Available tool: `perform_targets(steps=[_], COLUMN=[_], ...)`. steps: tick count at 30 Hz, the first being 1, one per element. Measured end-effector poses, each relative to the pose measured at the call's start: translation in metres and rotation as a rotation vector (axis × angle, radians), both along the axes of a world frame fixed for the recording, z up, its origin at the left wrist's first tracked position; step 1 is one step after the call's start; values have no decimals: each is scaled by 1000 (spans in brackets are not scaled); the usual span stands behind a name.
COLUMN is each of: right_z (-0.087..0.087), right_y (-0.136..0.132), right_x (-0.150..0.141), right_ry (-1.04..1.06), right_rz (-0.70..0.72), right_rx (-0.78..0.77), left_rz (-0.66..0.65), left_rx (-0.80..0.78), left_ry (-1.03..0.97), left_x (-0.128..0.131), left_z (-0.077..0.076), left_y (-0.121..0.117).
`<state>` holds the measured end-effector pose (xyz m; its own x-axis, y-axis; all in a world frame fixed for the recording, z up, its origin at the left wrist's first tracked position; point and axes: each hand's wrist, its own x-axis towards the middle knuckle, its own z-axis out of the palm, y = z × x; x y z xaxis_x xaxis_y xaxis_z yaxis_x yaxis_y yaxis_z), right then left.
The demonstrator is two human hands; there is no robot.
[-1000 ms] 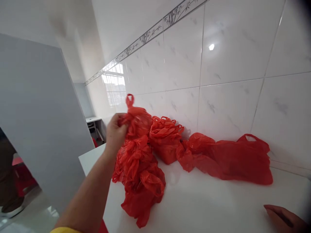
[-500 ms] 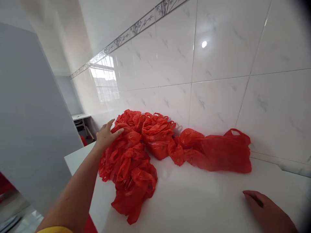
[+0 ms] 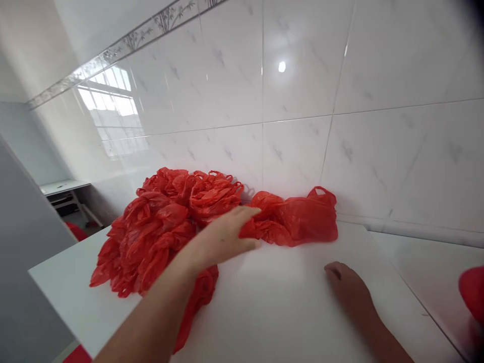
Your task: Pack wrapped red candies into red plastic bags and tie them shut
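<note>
My left hand [image 3: 223, 236] reaches over the table, thumb and fingers apart, nothing in it. Its fingertips are in front of the near end of a flattened red plastic bag [image 3: 312, 219] lying against the wall; whether they touch it I cannot tell. Behind my left forearm spreads a big heap of crumpled red plastic bags [image 3: 151, 227], partly covered by that arm. Another bunch of red bags [image 3: 212, 194] with loop handles leans by the wall. At the right, my right hand [image 3: 346, 287] is curled closed low over the white tabletop, with nothing visible in it.
A white table [image 3: 283, 302] stands against a marbled tile wall [image 3: 298, 156]. Something red [image 3: 472, 292] shows at the right edge. Farther back on the left are another white desk [image 3: 62, 186] and a grey panel [image 3: 22, 242].
My left hand has moved from the heap of bags rightward to the flattened bag. The view has turned right, bringing more table into sight. My right hand stays closed over the table.
</note>
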<state>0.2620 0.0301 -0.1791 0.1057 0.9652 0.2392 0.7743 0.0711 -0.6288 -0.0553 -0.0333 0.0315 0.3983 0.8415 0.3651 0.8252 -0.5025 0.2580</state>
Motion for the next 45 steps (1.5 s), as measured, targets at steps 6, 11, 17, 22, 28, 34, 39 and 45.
perform_targets(steps=[6, 11, 17, 22, 28, 34, 39, 45], right_z=[2, 8, 14, 15, 16, 19, 12, 7], right_y=[-10, -19, -21, -20, -13, -14, -8, -1], right_x=[-34, -58, -59, -55, -50, -32, -10, 15], right_ry=[-124, -150, -49, 355, 972, 1334, 1587, 1629], right_rz=[129, 269, 267, 106, 204, 185, 102, -23], right_rx=[140, 173, 171, 107, 39, 2, 39, 127], left_rz=[135, 146, 110, 70, -150, -196, -90, 58], left_rx=[-111, 85, 246, 372, 335, 148, 134, 172], left_ry=[190, 237, 237, 119, -34, -134, -150, -184], left_x=[52, 71, 81, 98, 122, 119, 106, 94], left_z=[-72, -108, -126, -146, -186, -189, -186, -189], left_y=[57, 98, 111, 77, 37, 38, 42, 46])
